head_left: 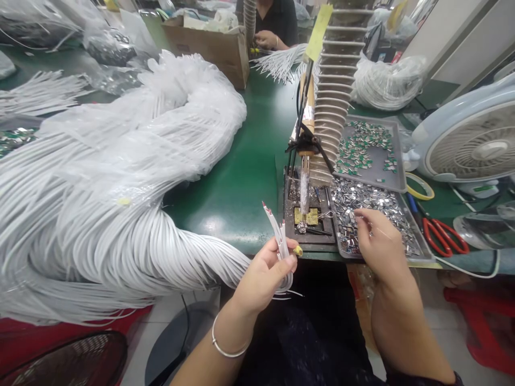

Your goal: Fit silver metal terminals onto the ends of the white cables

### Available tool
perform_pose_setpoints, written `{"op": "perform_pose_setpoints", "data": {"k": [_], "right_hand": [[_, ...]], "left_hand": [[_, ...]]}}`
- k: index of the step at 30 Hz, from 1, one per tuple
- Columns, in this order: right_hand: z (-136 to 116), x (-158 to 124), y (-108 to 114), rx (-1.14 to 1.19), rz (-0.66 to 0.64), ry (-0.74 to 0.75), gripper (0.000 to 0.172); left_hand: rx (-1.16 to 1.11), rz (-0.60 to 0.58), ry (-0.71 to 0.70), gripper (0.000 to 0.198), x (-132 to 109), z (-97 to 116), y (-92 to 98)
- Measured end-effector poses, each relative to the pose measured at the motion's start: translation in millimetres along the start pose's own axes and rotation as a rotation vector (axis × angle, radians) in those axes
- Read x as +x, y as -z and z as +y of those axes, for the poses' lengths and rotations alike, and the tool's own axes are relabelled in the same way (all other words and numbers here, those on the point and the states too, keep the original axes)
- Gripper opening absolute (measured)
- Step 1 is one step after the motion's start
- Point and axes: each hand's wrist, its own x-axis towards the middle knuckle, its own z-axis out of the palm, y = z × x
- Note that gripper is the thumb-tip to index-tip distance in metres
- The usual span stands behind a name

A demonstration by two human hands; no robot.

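Note:
Several white cables (279, 236) with red wire tips stand up from my left hand (267, 273), which is closed around them. Something yellow (298, 250) sits at a fingertip of that hand. My right hand (380, 241) is pinched over a grey tray of small silvery metal parts (350, 206); whatever is between its fingertips is too small to make out. Between the hands, a soldering iron (304, 182) hangs tip down in a stand, above a yellow pad (306, 215) on a dark base. A large bundle of white cables (193, 257) runs from the left towards my left hand.
A second tray (396, 155) holds small green-and-silver parts. To the right are a fan (475, 139), a yellow tape roll (420, 186) and red-handled scissors (444, 237). A ribbed hose (338, 69) rises behind the iron. Across the green table (257, 128), another person's hand (266, 40) shows by a cardboard box (209, 45).

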Motion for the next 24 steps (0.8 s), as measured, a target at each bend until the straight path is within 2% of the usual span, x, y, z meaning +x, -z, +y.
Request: {"op": "perform_pose_setpoints", "data": {"k": [5, 11, 15, 19, 24], "right_hand": [[15.2, 16.2, -11.5, -0.161, -0.233, -0.049, 0.021], [14.8, 21.8, -16.2, -0.199, -0.319, -0.051, 0.017], [15.0, 19.2, -14.4, -0.178, -0.288, -0.041, 0.020], [12.4, 16.6, -10.1, -0.143, -0.171, -0.072, 0.020], [-0.8, 9.9, -0.1, -0.034, -0.086, -0.062, 0.015]], "left_hand": [[-0.110, -0.041, -0.018, 0.023, 3.2, 1.4, -0.1], [-0.137, -0.059, -0.003, 0.018, 5.3, -0.5, 3.4], [-0.078, -0.053, 0.004, 0.018, 6.0, -1.2, 3.2], [-0.014, -0.058, -0.011, 0.021, 6.7, -2.5, 1.3], [-0.075, -0.066, -0.048, 0.021, 7.2, -5.7, -1.4]]}}
